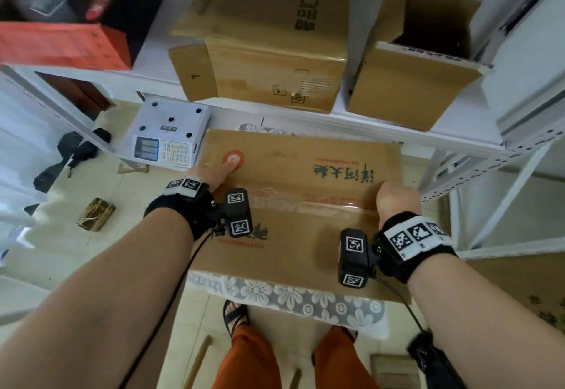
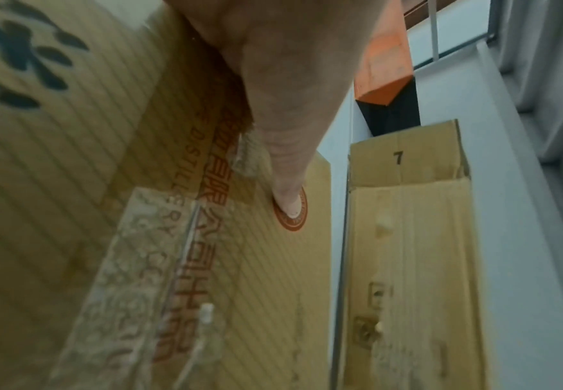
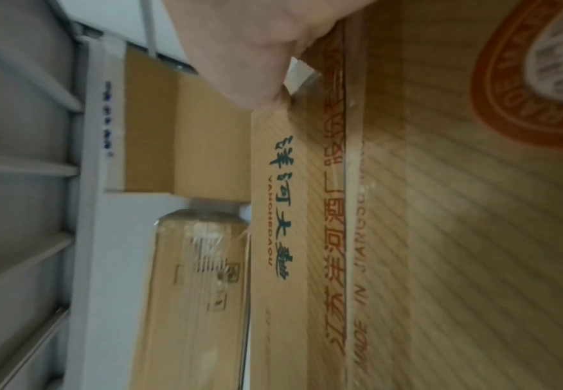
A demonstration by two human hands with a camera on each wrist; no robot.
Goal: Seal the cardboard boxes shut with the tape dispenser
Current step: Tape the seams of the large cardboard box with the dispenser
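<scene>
Box (image 1: 305, 205) flaps down; left hand (image 1: 218, 171) flat, thumb on the seal, right hand (image 1: 397, 202) curled over its edge, grasp unclear; we judge fetching the unseen dispenser next.

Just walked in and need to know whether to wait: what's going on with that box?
A person is standing at a cardboard box on a lace-covered surface. The left hand rests on its top with a finger on the red round stamp, and the right hand is at the right end of the taped centre seam. No tape dispenser is in view. Two more boxes sit on the white shelf behind, the right one open.
</scene>
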